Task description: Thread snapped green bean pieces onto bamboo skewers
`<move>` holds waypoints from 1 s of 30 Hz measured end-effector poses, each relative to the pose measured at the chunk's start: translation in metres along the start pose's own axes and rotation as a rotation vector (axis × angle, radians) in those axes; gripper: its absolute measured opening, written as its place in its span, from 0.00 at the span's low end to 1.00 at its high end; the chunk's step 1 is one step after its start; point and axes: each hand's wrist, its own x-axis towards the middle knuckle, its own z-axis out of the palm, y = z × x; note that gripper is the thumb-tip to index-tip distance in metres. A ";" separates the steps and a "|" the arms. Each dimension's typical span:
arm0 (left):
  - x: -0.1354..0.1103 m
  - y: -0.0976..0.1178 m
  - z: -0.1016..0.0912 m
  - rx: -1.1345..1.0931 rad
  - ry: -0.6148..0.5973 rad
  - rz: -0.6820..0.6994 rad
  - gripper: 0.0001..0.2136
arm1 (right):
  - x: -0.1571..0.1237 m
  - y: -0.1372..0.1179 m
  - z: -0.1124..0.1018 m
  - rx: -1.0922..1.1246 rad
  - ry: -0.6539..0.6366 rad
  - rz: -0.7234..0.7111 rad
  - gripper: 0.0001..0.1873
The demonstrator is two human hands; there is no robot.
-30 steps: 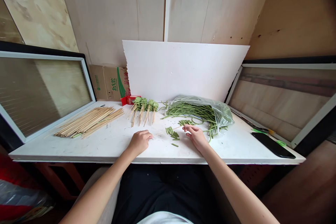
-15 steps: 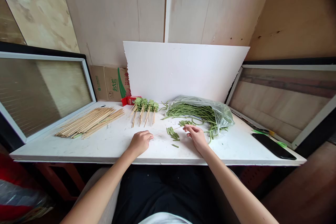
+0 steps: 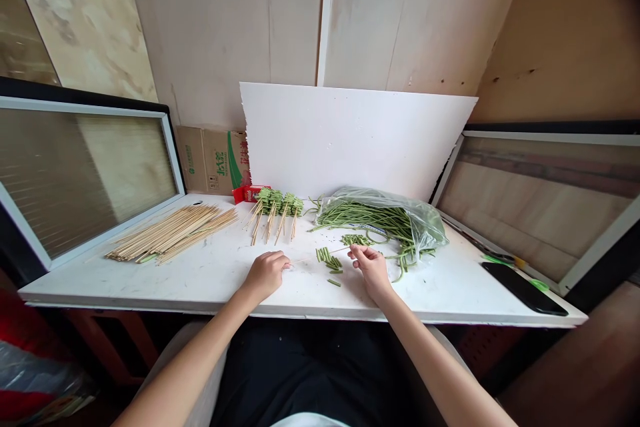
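Observation:
My left hand [image 3: 267, 272] rests on the white table [image 3: 210, 277], its fingers closed around the near end of a thin bamboo skewer [image 3: 320, 255]. My right hand [image 3: 370, 263] pinches the skewer's far end, where several short green bean pieces [image 3: 356, 239] are threaded. Between the hands lies a small heap of cut bean pieces [image 3: 327, 257].
A pile of bare skewers [image 3: 170, 233] lies at the left. Finished bean skewers [image 3: 275, 210] sit at the back beside a red carton [image 3: 247, 193]. A plastic bag of long beans [image 3: 385, 217] lies to the right, a black phone [image 3: 523, 287] near the right edge. White board [image 3: 350, 140] behind.
My right hand has slid slightly left along the skewer toward the cut pieces. The view has tilted a little; my left hand stays put.

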 end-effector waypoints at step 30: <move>0.002 0.003 0.000 -0.006 -0.024 -0.033 0.07 | 0.003 -0.001 -0.001 0.012 0.123 0.009 0.26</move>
